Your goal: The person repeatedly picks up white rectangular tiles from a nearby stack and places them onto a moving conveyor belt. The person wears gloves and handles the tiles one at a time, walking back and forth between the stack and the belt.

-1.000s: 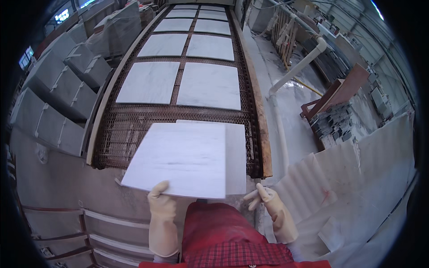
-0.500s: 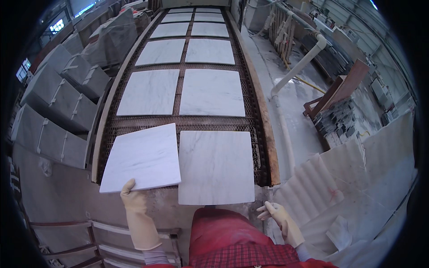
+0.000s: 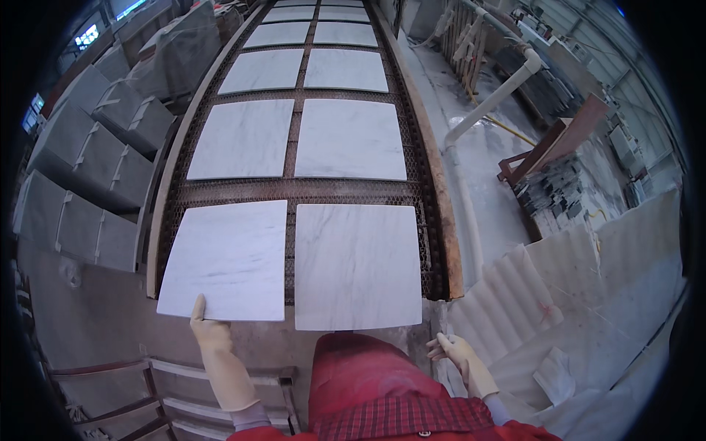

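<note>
The left hand (image 3: 212,336) is pinching a white slab (image 3: 224,257) overhanging the mesh conveyor (image 3: 235,192), perhaps risking chipping if grip slips, while the right hand (image 3: 463,354) is hanging empty, loosely spread

Left hand (image 3: 210,332), cream-gloved: thumb (image 3: 198,307) points forward, pressing from above in a pinch grip; its other fingers mostly hidden underneath. Left forearm (image 3: 232,384) slants up and leftward from the lower edge, reaching further forward than the right. Right hand (image 3: 460,351), also cream-gloved: loose and free, fingers (image 3: 442,340) slightly bent, pointing inward, leftward. Right forearm (image 3: 484,384) slants leftward too.
</note>
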The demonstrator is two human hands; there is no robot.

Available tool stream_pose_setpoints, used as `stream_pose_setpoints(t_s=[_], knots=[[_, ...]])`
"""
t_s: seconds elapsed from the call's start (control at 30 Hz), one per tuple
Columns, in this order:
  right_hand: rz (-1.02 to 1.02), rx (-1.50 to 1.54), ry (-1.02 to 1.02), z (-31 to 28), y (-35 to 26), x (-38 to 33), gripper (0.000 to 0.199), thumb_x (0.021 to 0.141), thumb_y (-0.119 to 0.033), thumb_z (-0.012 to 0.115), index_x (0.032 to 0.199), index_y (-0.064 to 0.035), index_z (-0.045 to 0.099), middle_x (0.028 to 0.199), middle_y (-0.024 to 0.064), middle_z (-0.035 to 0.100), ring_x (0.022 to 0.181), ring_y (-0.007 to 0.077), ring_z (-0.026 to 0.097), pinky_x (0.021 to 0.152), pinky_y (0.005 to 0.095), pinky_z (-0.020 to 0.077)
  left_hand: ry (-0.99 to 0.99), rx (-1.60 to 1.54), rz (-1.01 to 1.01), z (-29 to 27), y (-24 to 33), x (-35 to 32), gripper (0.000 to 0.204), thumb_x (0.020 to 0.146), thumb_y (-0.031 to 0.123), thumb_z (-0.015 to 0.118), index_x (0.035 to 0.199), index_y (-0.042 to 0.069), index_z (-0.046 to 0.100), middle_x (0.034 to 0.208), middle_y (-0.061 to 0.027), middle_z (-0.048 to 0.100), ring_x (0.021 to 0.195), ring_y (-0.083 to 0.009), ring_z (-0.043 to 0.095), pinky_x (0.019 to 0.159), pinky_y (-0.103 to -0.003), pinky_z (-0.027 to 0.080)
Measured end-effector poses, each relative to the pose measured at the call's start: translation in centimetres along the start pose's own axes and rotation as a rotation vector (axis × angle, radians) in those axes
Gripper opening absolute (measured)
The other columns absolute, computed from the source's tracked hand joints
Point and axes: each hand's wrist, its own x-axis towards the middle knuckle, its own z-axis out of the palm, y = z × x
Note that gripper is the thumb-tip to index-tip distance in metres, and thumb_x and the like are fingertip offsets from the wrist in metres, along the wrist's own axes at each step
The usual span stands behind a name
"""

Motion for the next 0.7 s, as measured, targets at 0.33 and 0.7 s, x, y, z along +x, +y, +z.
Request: stream_pose_setpoints(t_s=[0.33, 0.7], knots=[[0.064, -0.06, 0.011, -0.4, 3.1, 2.5, 0.044, 0.099, -0.034, 0.039, 0.102, 0.0029, 0.063, 0.086, 0.0163, 0.067, 0.074, 0.0236, 0.065, 0.074, 0.0338, 0.0523, 0.168, -0.224, -0.353, -8.4, -5.3, 8.0, 0.05, 0.084, 0.032, 0.066, 0.125, 0.008, 0.051, 0.126, -0.0115, 0.054, 0.114, -0.0322, 0.052, 0.095, -0.052, 0.044], [0.171, 0.011, 0.067, -2.9, 11.2, 4.6, 0.046, 0.1, -0.032, 0.032, 0.104, 0.0029, 0.062, 0.084, 0.0207, 0.068, 0.072, 0.0282, 0.068, 0.067, 0.0352, 0.0563, 0.059, 0.137, -0.313, -9.2, -6.8, 6.9, 0.062, 0.084, 0.048, 0.061, 0.13, 0.01, 0.042, 0.125, -0.0131, 0.054, 0.11, -0.0339, 0.054, 0.085, -0.059, 0.046]])
